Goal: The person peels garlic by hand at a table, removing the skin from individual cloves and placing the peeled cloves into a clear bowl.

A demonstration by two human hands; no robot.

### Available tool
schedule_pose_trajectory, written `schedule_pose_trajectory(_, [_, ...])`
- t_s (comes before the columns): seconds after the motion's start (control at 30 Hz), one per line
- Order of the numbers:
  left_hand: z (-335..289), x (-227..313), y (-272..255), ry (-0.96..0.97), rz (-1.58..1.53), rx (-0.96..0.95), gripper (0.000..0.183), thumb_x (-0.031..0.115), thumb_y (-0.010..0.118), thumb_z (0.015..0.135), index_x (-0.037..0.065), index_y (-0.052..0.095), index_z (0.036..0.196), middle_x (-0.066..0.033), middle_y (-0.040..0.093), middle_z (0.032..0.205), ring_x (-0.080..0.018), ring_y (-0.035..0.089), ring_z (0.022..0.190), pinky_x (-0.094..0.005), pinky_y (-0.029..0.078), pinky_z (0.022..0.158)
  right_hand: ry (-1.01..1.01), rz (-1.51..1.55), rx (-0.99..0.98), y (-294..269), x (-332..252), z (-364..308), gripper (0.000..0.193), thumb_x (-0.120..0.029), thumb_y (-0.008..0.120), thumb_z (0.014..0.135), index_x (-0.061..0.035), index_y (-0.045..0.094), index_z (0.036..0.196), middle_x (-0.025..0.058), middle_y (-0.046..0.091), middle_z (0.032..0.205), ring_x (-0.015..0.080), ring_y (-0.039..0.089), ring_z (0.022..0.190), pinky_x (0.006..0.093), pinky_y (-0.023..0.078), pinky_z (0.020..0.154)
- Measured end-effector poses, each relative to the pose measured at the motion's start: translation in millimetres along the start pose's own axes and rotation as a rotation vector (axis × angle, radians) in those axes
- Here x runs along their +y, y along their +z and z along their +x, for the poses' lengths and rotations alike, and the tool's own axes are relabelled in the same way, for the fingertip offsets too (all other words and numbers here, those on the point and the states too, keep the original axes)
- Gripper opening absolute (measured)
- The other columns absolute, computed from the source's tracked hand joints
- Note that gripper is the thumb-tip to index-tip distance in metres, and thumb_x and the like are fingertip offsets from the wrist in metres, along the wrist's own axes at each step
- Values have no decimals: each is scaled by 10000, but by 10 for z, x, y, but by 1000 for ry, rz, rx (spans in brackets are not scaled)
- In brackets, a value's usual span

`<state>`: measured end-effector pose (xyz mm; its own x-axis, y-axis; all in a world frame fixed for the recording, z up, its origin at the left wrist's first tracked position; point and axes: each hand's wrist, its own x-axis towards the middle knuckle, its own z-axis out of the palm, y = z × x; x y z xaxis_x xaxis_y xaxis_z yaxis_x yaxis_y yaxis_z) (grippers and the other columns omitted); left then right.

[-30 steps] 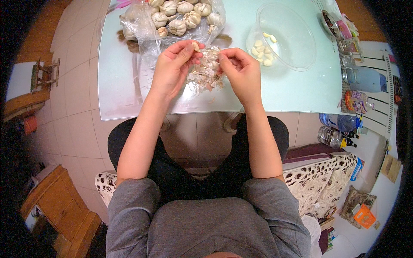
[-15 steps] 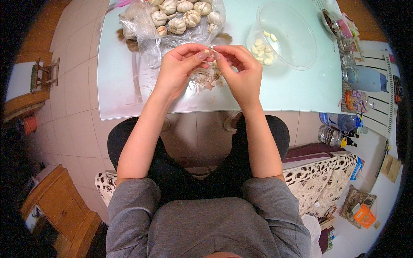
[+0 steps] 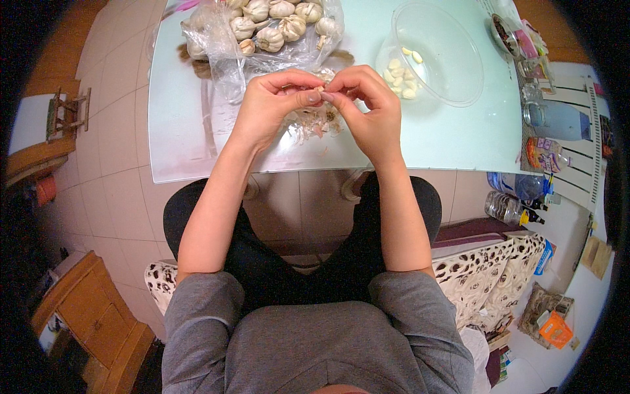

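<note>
Two bare hands meet above a pale, glossy worktop (image 3: 453, 148), seen from over the head of a seated person in a grey short-sleeved top and black trousers. The left hand (image 3: 270, 108) pinches a small garlic clove (image 3: 320, 89) between thumb and bent fingers; the right hand (image 3: 371, 108) closes its thumb and forefinger on the same clove, so the tips of both hands touch. Most of the clove is hidden by the fingers. Below the hands, a loose heap of papery garlic skins (image 3: 314, 123) lies on the worktop, near its front edge. Beyond the left hand, an open clear plastic bag (image 3: 228, 80) holds many whole garlic bulbs (image 3: 270, 39), whitish with tan streaks. To the right of the right hand, well apart from the bag, stands a clear round bowl (image 3: 453, 65) with several smooth, cream-coloured cloves (image 3: 398, 76) gathered toward its left side. A small dish of dark contents (image 3: 504, 34) sits at the far right, and pale floor tiles (image 3: 111, 141) show on the left.
</note>
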<state>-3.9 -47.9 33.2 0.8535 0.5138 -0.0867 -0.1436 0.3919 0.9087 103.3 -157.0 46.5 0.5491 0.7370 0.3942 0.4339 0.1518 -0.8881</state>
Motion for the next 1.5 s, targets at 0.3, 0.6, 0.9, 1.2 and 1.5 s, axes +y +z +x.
schedule_pose_trajectory(0.3, [4,23,-10,19,36,-25,173,-18,636,685,-21,598,854,-63,602,813,-101,564,739,-203,458,674,-47,-83,-3,21,7,-12,87,18,596,668,-16,561,740,64,549,734,151,541,635,231,439,553])
schedule_pose_trajectory(0.6, [7,37,-40,-54,34,-93,147,-1,606,711,-25,578,854,-78,573,837,-141,562,725,-242,469,664,-14,-21,-60,-10,-35,5,90,15,590,678,-21,559,754,55,550,742,154,539,654,230,440,557])
schedule_pose_trajectory(0.9, [-8,50,-26,-60,56,-78,133,6,613,706,-26,576,830,-77,578,810,-138,562,694,-238,466,645,-21,-40,-81,-36,-39,3,73,29,574,672,-9,552,731,61,556,748,156,542,658,228,441,562])
schedule_pose_trajectory(1.2, [2,-3,-53,-108,-73,-51,150,33,600,741,-37,578,872,-81,595,805,-110,553,726,-211,455,638,-51,-72,-68,-14,-28,1,61,12,574,685,-7,549,738,73,555,746,175,544,658,242,440,571])
schedule_pose_trajectory(1.5, [4,4,-38,-141,-298,-8,176,77,576,774,-26,571,916,-92,597,856,-117,555,745,-213,459,639,-102,-141,55,14,-12,-8,101,-6,605,678,-37,606,774,65,569,753,164,552,636,233,439,550])
